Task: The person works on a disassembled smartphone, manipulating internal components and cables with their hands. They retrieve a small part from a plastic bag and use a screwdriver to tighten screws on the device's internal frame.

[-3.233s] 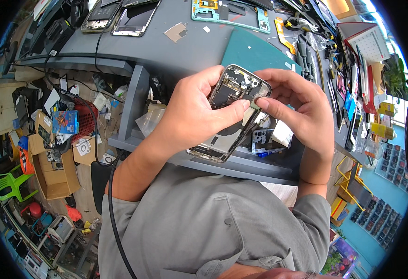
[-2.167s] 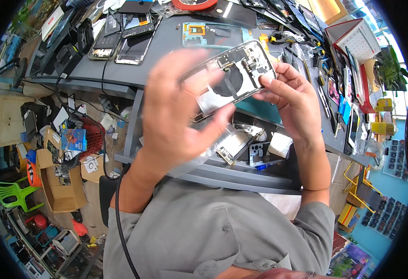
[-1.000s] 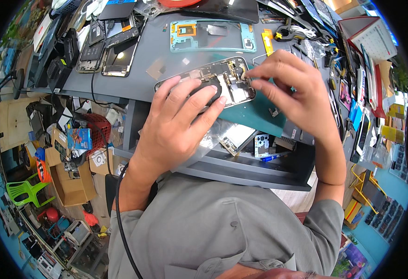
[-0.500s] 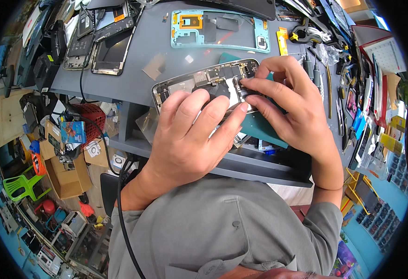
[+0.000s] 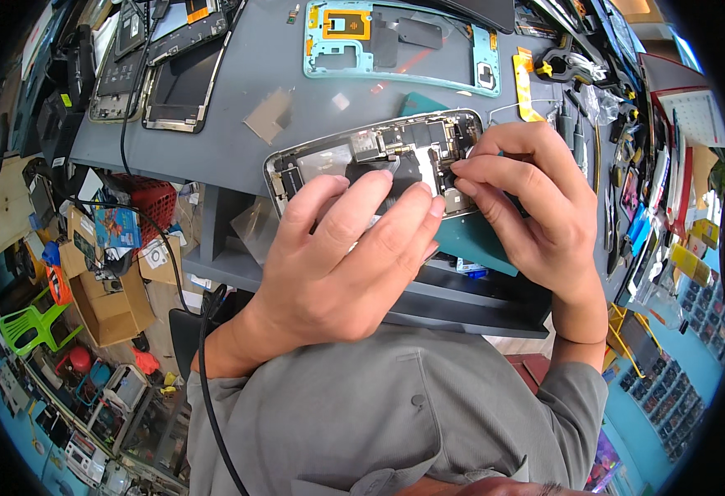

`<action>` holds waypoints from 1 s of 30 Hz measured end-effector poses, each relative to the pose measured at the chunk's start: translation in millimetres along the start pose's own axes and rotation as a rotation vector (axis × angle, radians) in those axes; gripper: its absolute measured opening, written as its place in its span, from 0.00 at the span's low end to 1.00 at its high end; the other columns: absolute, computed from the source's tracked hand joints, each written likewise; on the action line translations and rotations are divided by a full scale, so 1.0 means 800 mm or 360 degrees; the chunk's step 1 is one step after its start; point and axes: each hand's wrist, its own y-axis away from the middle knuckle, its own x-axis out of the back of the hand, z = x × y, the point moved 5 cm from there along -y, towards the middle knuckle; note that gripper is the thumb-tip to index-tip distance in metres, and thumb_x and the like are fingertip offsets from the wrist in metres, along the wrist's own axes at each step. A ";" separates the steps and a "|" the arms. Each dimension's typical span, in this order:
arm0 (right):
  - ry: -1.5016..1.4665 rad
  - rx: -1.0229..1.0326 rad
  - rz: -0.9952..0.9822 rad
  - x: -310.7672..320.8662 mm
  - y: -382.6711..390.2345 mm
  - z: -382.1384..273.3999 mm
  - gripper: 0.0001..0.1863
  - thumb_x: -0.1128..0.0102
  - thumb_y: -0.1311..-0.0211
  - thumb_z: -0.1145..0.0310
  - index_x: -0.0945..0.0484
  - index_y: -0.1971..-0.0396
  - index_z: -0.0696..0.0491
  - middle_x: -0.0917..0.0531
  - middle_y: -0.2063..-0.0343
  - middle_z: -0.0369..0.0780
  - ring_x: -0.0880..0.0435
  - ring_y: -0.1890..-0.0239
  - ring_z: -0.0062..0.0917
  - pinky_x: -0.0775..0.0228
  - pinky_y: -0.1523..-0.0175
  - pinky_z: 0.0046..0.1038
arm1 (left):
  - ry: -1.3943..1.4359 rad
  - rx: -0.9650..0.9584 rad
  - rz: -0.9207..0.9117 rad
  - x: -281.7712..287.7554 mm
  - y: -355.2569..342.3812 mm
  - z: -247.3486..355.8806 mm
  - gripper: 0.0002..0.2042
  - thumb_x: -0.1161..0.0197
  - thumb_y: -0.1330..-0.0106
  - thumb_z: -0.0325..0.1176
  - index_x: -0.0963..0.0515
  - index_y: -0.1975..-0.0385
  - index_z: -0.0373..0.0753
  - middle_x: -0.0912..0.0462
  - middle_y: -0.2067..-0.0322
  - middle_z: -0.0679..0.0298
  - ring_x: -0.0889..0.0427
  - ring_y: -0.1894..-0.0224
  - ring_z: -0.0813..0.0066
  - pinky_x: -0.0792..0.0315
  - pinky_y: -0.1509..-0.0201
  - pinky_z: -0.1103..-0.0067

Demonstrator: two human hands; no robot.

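An opened smartphone [image 5: 412, 136], its inner boards and metal frame exposed, lies tilted in front of me, partly over a teal mat [image 5: 490, 236]. Along its near edge, my left hand [image 5: 342, 264] is curled over the frame, fingers bent close together and gripping it; they cover part of the phone's inside. At the phone's right end, my right hand [image 5: 536, 207] has thumb and index finger pinched together over the inner parts. Whatever sits between those fingertips is too small to make out.
A light-blue phone frame [image 5: 342, 62] lies beyond the phone, with an orange flex strip [image 5: 525, 87] beside it. Opened phone parts [image 5: 182, 95] rest at the far left. Tools and clamps crowd the right side. A black cable [image 5: 205, 364] hangs at my left.
My right hand has shifted slightly right and down, still pinched near the phone's right end. My left fingers have drawn closer together. The whole view has shifted a little.
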 end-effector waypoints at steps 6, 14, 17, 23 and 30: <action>0.0018 -0.0015 -0.0007 -0.001 -0.004 -0.002 0.15 0.19 0.41 0.84 0.10 0.54 0.60 0.13 0.57 0.45 0.11 0.56 0.33 0.17 0.53 0.30 | 0.0019 0.0024 0.0028 0.001 0.003 -0.005 0.21 0.20 0.39 0.38 0.06 0.45 0.44 0.11 0.43 0.67 0.19 0.40 0.59 0.24 0.36 0.61; 0.0061 -0.0011 -0.0017 -0.001 -0.007 -0.005 0.15 0.19 0.41 0.84 0.11 0.55 0.61 0.13 0.56 0.46 0.11 0.56 0.33 0.17 0.51 0.30 | 0.0000 0.0016 0.0037 -0.005 0.004 -0.007 0.22 0.20 0.40 0.38 0.05 0.44 0.46 0.13 0.42 0.67 0.20 0.40 0.59 0.25 0.36 0.60; 0.0079 -0.0008 -0.0030 -0.001 -0.007 -0.005 0.14 0.19 0.41 0.83 0.11 0.55 0.61 0.13 0.56 0.46 0.11 0.56 0.33 0.17 0.52 0.30 | 0.0007 0.0023 0.0048 -0.007 0.004 -0.007 0.23 0.20 0.41 0.38 0.05 0.43 0.46 0.13 0.42 0.67 0.20 0.40 0.59 0.25 0.37 0.60; 0.0064 -0.0042 -0.0020 -0.002 -0.008 -0.008 0.13 0.21 0.40 0.84 0.12 0.56 0.61 0.13 0.56 0.46 0.12 0.58 0.32 0.17 0.55 0.28 | 0.0021 0.0010 0.0028 -0.008 0.003 -0.009 0.24 0.20 0.42 0.37 0.06 0.43 0.45 0.13 0.42 0.67 0.21 0.40 0.59 0.25 0.37 0.60; 0.0063 -0.0080 -0.0021 -0.002 -0.011 -0.009 0.13 0.21 0.42 0.80 0.15 0.58 0.61 0.15 0.56 0.46 0.14 0.57 0.32 0.19 0.53 0.28 | 0.0068 0.0038 0.0017 -0.008 0.002 -0.010 0.23 0.21 0.43 0.37 0.05 0.45 0.43 0.14 0.42 0.66 0.21 0.39 0.58 0.25 0.38 0.59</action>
